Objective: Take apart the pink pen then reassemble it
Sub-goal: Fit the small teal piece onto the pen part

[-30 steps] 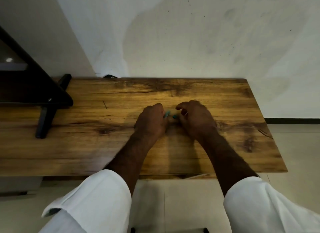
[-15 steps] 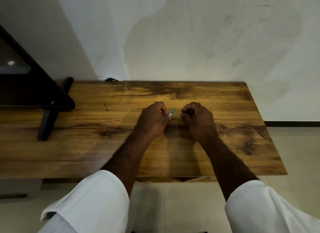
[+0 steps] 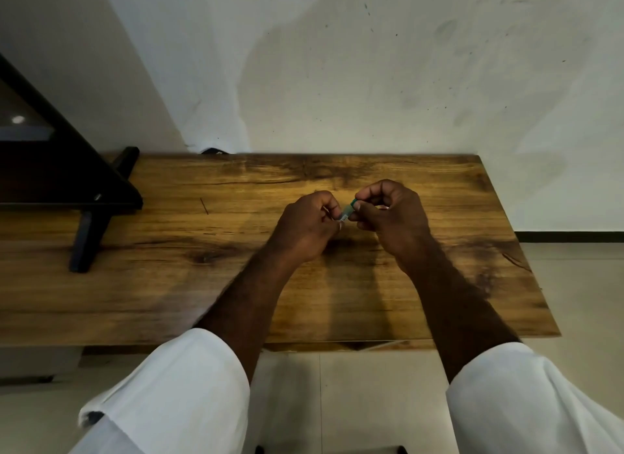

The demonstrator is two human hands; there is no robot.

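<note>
Both my hands are raised a little above the middle of the wooden table (image 3: 236,291). Between them shows a short piece of the pen (image 3: 348,211), pale with a green end; no pink part is visible. My left hand (image 3: 305,229) is closed around its lower end. My right hand (image 3: 391,217) pinches the green end between thumb and forefinger. The rest of the pen is hidden inside my fists.
A black stand (image 3: 91,224) with a slanted frame occupies the table's left part. The table's back edge meets a white wall (image 3: 337,65). Tiled floor (image 3: 580,301) lies to the right of the table and below its front edge.
My hands have lifted slightly and come together again. The right hand, apart from the pen half a second ago, now grips its green end.
</note>
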